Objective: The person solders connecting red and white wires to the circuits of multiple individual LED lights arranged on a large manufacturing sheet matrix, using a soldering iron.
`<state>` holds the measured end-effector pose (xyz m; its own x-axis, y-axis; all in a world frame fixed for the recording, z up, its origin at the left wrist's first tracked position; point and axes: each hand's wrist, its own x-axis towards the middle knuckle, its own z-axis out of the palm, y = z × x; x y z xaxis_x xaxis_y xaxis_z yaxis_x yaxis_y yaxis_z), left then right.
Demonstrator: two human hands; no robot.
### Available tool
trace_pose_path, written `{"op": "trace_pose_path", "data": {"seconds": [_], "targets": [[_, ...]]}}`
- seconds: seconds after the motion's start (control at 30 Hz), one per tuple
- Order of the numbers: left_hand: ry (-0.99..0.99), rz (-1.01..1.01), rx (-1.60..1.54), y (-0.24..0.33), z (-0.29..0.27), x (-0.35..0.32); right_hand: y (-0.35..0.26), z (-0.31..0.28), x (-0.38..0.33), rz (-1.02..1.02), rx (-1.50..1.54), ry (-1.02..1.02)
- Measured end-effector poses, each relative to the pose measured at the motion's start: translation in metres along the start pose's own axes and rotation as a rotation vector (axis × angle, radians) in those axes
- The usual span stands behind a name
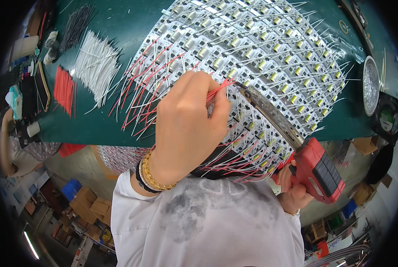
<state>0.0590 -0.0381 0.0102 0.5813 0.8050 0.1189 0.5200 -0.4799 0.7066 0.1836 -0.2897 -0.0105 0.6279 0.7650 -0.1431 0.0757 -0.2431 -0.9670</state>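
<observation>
My left hand [187, 111] is closed in a pinch on a small bunch of red wires [226, 83] above a large sheet of white circuit boards [270, 60]. The boards carry rows of yellow components, with thin white wires sticking out of many of them; red and white wires fan out along the left edge. My right hand [293, 194] grips the red handle of a soldering gun [320, 171]. Its metal barrel slants up to the left, and the tip is beside the held wires, close to the boards. Whether the tip touches a wire cannot be made out.
Piles of red wires [65, 91], white wires [97, 64] and black wires [77, 27] lie on the green table [92, 127] to the left. A silver dish [371, 86] and a black round object [388, 116] are at the right. Another person's arm [6, 142] shows at far left.
</observation>
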Motion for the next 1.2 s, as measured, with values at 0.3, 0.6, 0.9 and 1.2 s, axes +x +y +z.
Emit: {"op": "trace_pose_path", "data": {"seconds": [0.3, 0.6, 0.9, 1.2], "targets": [[0.091, -0.024, -0.058, -0.004, 0.005, -0.003, -0.005, 0.001, 0.002, 0.274, 0.365, 0.026], [0.093, 0.013, -0.041, -0.005, 0.005, -0.002, -0.001, -0.017, -0.013, 0.110, -0.253, 0.008], [0.090, 0.033, -0.030, -0.006, 0.008, -0.001, 0.000, 0.011, 0.006, -0.099, 0.223, 0.092], [0.083, 0.035, -0.039, -0.006, -0.001, -0.003, -0.018, 0.016, 0.015, -0.071, 0.288, 0.009]]}}
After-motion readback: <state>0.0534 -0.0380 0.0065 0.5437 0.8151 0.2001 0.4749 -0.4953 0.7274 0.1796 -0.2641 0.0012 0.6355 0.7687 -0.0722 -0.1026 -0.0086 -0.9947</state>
